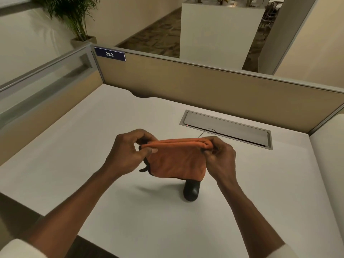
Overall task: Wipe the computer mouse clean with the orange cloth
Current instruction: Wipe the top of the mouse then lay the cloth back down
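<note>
An orange cloth (176,161) with a dark edging hangs folded in the air above the white desk (93,146). My left hand (128,149) pinches its upper left corner and my right hand (217,157) pinches its upper right corner. A black computer mouse (191,190) lies on the desk just below the cloth's lower right edge, its front end hidden behind the cloth. Neither hand touches the mouse.
A grey cable-tray lid (229,129) is set into the desk behind my hands, with a thin cable (206,131) running out of it. Tan partition walls (204,86) close off the back and left of the desk. A blue "382" label (109,54) sits on the partition corner.
</note>
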Demonstrator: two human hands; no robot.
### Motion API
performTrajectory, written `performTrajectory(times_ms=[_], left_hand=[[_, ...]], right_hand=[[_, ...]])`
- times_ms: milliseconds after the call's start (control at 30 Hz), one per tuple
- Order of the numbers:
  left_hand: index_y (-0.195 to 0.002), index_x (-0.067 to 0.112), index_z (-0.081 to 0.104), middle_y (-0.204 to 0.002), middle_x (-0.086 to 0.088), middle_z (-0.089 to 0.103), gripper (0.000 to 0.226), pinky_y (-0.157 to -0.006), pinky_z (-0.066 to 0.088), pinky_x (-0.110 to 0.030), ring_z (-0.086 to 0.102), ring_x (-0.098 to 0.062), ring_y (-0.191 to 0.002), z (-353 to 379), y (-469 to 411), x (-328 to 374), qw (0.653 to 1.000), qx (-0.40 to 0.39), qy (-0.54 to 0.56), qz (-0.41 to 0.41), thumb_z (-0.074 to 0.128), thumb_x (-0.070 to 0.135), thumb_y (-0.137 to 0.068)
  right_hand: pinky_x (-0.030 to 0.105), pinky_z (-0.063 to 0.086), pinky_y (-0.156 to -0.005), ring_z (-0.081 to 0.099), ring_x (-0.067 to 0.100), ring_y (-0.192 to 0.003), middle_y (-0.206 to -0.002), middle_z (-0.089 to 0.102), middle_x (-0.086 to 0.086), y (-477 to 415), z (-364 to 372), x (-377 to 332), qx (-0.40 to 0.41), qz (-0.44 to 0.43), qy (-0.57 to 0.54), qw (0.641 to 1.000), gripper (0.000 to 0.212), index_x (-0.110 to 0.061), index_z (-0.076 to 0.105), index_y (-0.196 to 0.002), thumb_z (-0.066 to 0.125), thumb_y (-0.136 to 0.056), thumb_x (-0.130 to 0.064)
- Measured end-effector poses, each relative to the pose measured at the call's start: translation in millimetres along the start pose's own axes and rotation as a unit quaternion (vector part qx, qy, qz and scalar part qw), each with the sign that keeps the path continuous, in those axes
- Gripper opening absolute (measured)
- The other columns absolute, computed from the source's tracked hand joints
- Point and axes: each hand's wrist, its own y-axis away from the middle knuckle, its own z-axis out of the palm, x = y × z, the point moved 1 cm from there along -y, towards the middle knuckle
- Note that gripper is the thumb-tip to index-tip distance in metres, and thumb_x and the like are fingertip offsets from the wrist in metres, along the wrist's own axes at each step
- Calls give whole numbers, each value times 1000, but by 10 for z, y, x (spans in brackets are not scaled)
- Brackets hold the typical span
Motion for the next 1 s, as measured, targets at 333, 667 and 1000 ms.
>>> performTrajectory(times_ms=[333, 667, 1000], left_hand=[[-85, 24, 79, -82, 10, 78, 18, -70, 62, -33, 70, -18, -74, -434, -828, -861, 995, 63, 11, -72, 93, 22, -73], [-81, 26, 79, -80, 13, 78, 17, -74, 61, -34, 70, -11, -74, -564, -1741, -1783, 997, 23, -33, -67, 93, 25, -71], [-89, 25, 78, -84, 6, 77, 18, -74, 59, -37, 71, -22, -81, 56, -2890, -2226, 984, -31, -170, -42, 88, 36, -79]], right_hand=[[46, 61, -72, 73, 19, -81, -86, 78, -10, -673, 913, -227, -22, -27, 89, 995, 19, -30, 73, -99, 64, -91, -16], [42, 59, -70, 71, 19, -82, -89, 77, -8, -1045, 1833, -70, -20, 14, 140, 990, 8, -33, 59, -99, 65, -99, -28], [32, 52, -66, 69, 25, -85, -88, 75, -4, -1884, 2265, 292, 72, 88, 254, 960, 23, -36, 77, -107, 65, -88, -37]])
